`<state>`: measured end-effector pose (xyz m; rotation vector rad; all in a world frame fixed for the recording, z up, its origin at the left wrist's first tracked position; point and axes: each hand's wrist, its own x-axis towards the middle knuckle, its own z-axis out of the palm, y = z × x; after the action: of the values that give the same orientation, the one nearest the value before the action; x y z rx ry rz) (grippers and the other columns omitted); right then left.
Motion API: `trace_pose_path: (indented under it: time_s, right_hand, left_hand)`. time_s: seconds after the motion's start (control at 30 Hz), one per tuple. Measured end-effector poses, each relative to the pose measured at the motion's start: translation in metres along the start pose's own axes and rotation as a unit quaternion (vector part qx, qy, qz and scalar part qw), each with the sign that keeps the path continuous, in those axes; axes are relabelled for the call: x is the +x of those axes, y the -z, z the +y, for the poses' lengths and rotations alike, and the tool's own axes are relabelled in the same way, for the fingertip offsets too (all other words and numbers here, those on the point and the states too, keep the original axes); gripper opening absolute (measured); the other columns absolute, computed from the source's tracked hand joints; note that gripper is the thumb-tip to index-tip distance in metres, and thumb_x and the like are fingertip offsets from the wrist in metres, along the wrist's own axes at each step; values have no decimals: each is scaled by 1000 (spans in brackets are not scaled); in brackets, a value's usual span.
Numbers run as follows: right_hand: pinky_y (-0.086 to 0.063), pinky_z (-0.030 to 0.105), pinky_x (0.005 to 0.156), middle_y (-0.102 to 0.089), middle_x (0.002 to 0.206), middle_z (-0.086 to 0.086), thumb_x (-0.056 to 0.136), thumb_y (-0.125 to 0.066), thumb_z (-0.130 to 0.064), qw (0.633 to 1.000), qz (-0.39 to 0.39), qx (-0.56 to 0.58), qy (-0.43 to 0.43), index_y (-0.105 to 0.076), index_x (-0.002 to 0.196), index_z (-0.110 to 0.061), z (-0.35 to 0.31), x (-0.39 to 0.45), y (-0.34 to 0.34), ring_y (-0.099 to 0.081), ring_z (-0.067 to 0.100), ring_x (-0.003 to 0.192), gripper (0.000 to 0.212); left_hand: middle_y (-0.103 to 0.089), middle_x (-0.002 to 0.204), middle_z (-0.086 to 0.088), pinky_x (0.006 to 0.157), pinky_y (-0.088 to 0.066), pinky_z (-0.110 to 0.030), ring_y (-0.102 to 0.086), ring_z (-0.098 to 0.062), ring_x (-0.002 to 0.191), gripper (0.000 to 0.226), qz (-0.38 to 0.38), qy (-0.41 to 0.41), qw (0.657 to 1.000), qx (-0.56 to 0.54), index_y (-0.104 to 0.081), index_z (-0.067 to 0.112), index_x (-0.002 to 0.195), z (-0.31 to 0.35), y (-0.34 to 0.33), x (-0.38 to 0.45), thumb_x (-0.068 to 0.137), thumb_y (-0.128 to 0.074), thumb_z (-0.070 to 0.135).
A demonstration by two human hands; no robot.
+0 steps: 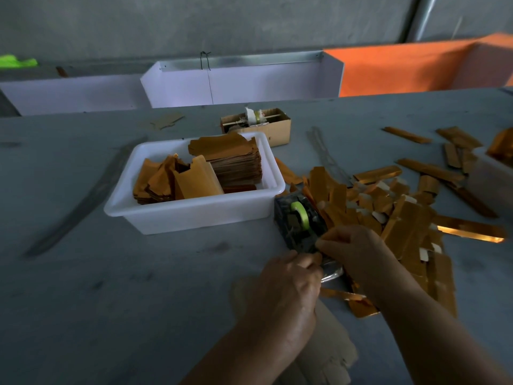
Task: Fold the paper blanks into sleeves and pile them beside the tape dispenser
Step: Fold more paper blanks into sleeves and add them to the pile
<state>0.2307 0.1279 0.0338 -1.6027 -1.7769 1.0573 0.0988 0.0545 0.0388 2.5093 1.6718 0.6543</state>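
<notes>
From the head view, a white tub (194,215) stands on the grey table (97,273), holding a neat stack of flat orange-gold blanks (230,159) at its right and looser, tilted blanks at its left. Behind it sits a small cardboard box (273,126) with a white-and-green roll on a stick across its top. A second white tub (494,182), cut by the right edge, holds more gold pieces. Just right of the first tub is the dark tape dispenser (299,223) with its green roll, and beside it, spreading right, lies a loose pile of folded sleeves (388,215), narrow, shiny gold, some showing white ends. The left hand (286,290) and right hand (358,254) meet at the dispenser's near end, fingers curled together around something small; what they pinch I cannot tell. A brown blank (327,354) lies under the forearms.
</notes>
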Motion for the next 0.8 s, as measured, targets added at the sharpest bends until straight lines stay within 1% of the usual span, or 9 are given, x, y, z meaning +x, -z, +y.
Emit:
trace_pose_path:
  time_s: [0.1, 0.13, 0.23, 0.37, 0.5, 0.57, 0.67, 0.77, 0.8]
  right_hand:
    - [-41, 9, 43, -66, 70, -4, 89, -59, -24, 987, 10, 158, -24, -66, 83, -23, -5, -8, 6, -62, 2, 58, 9]
    - [-42, 9, 43, -66, 70, -4, 89, -58, -25, 985, 9, 173, -24, -66, 83, -22, -6, -11, 9, -62, 1, 56, 10]
    - [-42, 15, 53, -64, 77, -5, 89, -58, -26, 999, 16, 49, 5, -63, 78, -26, -1, -15, 11, -61, 8, 64, 12]
    - [-41, 14, 50, -59, 71, -8, 86, -62, -22, 998, 56, -35, 20, -63, 69, -24, 4, -22, 4, -56, 7, 60, 18]
    - [-38, 12, 59, -50, 80, -16, 84, -65, -19, 993, 89, -69, 42, -64, 71, -18, 11, -23, -3, -50, 0, 73, 13]
    - [-38, 14, 63, -50, 87, -11, 85, -64, -21, 991, 90, -86, 41, -63, 73, -19, 15, -23, -6, -49, 5, 80, 12]
    - [-37, 13, 65, -49, 100, -6, 86, -63, -23, 990, 95, -95, 34, -62, 76, -20, 19, -23, -9, -48, 8, 91, 11]
    - [-38, 13, 65, -50, 104, -5, 86, -62, -22, 991, 108, -71, 42, -61, 74, -25, 21, -25, -12, -49, 8, 92, 13]
    - [-39, 14, 66, -51, 105, -5, 86, -62, -21, 991, 113, -58, 46, -60, 73, -26, 23, -26, -13, -50, 9, 92, 14]
  left_hand:
    - [-63, 65, 12, 47, -34, -15, -57, -5, 57, 32, -7, 10, 1000, -3, -64, 21, 53, 3, 1, 0, 35, -89, 12]
    - [-66, 68, 12, 49, -35, -14, -58, -5, 58, 31, -9, 16, 1000, -3, -67, 21, 55, 4, 1, 0, 35, -90, 13]
    - [-71, 81, 11, 52, -42, -13, -63, -5, 65, 32, -7, 24, 1000, -6, -73, 20, 66, 3, -3, -3, 40, -90, 12]
    - [-73, 89, 7, 54, -49, -15, -66, -10, 71, 35, -29, 34, 999, -6, -75, 16, 71, 2, -6, -3, 42, -87, 2]
    - [-68, 77, 7, 50, -41, -19, -62, -11, 63, 31, -25, 30, 999, 2, -68, 17, 62, 4, -2, -1, 40, -85, 3]
    - [-65, 74, 5, 51, -39, -18, -60, -12, 62, 28, -30, 28, 999, 14, -67, 17, 63, 4, 0, -1, 45, -83, 1]
    - [-70, 105, -3, 66, -53, -24, -67, -19, 83, 26, -77, 22, 997, 0, -73, 10, 84, 3, 0, -1, 63, -72, -6]
    - [-68, 121, -4, 67, -53, -17, -69, -15, 84, 32, -73, 8, 997, 6, -76, 8, 88, 5, 2, -1, 58, -83, -2]
    - [-62, 130, -5, 74, -52, -18, -68, -16, 91, 30, -90, 11, 996, -10, -75, 5, 96, 5, 2, -1, 67, -79, -1]
